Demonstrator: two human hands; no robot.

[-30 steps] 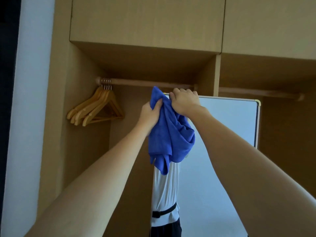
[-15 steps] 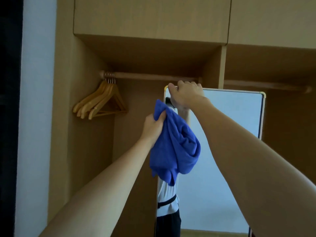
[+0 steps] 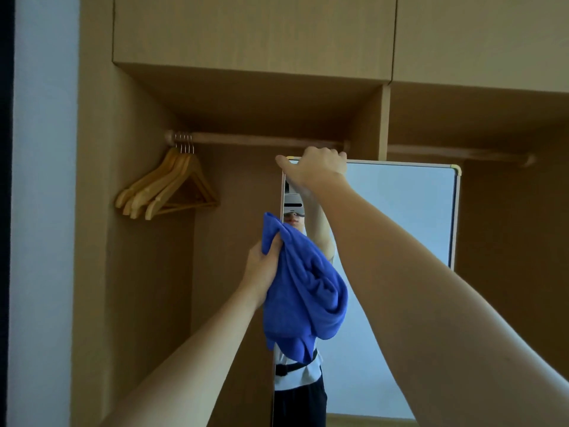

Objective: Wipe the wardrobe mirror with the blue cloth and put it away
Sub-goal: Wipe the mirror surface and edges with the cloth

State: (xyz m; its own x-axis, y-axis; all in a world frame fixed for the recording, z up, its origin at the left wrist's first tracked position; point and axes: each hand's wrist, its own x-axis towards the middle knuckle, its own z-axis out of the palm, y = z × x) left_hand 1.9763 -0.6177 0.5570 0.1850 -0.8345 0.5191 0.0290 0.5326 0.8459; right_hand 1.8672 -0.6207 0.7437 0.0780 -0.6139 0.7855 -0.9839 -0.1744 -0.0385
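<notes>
The tall wardrobe mirror [image 3: 400, 226] stands inside the open wooden wardrobe, framed in light metal with yellow corners. My right hand [image 3: 317, 169] grips the mirror's top left corner, fingers curled over the upper edge. My left hand [image 3: 261, 269] holds the bunched blue cloth [image 3: 304, 291] by its upper end. The cloth hangs in front of the mirror's left edge, below my right hand. My own reflection shows partly behind the cloth.
A wooden rail [image 3: 261, 140] crosses the wardrobe just above the mirror, with several wooden hangers [image 3: 167, 188] at its left end. Closed upper cabinets [image 3: 252, 29] sit overhead. A pale wall [image 3: 43, 211] borders the wardrobe's left side.
My right hand has let go of the cloth and taken hold of the mirror's top corner. My left hand has lowered the cloth, which now hangs from it alone.
</notes>
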